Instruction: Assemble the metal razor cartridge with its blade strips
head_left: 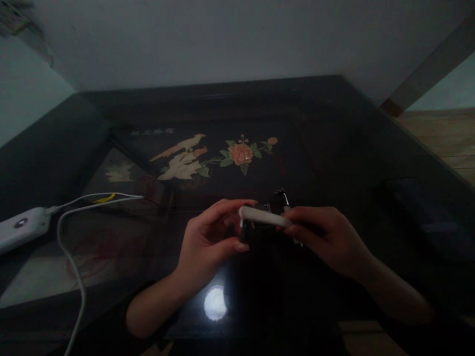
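My left hand [210, 242] curves its thumb and fingers around the left side of a small dark object [262, 206], which looks boxy and is partly covered. My right hand [326, 235] pinches the right end of a pale, flat strip [263, 216] between thumb and fingers. The strip lies across the front of the dark object, its left end close to my left fingers. Just behind my right fingertips, a thin shiny metal piece [285, 199] sticks up. Dim light hides what kind of things these are.
Under my hands is a glossy dark table [319, 163] with a bird and flower picture [240, 154]. A white device [24, 227] with a white cable [76, 267] lies at the left. A dark phone [419, 212] rests at the right. A wall [208, 44] stands behind.
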A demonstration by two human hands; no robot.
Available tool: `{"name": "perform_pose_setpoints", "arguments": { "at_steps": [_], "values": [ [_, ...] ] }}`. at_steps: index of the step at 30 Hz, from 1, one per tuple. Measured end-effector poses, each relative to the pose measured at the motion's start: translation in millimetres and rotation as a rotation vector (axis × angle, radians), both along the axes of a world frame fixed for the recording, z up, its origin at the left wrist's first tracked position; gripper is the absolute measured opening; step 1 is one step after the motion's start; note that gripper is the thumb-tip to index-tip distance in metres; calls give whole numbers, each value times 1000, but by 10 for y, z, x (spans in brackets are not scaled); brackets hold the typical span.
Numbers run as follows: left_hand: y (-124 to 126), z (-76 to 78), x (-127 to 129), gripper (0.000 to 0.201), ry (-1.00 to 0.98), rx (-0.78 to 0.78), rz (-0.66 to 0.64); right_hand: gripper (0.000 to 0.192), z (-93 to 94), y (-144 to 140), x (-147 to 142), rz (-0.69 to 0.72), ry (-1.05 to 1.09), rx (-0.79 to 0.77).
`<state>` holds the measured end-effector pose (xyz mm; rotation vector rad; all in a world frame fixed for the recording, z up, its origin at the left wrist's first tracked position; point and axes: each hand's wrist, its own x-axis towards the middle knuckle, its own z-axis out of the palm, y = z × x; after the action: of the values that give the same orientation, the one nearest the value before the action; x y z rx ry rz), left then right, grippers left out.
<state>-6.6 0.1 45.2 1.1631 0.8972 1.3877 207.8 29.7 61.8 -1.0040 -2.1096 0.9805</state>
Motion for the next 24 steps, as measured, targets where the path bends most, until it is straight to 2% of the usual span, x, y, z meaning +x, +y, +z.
{"name": "perform_pose_setpoints", "arguments": {
  "at_steps": [4,10,16,21,24],
  "values": [
    [7,25,-6,40,20,13,0,26,-20,-17,12,139,15,-10],
    [17,20,-27,41,32,37,-29,17,-48,-18,19,-34,12,67],
    [28,21,-18,38,49,63,-4,22,-6,-14,1,148,4,-37],
    [15,-4,-21,40,61,62,6,24,-9,-14,-3,-24,-14,15],
    [13,-28,-24,41,39,38,23,25,-22,-20,1,-14,-18,-3]
  ]
}}
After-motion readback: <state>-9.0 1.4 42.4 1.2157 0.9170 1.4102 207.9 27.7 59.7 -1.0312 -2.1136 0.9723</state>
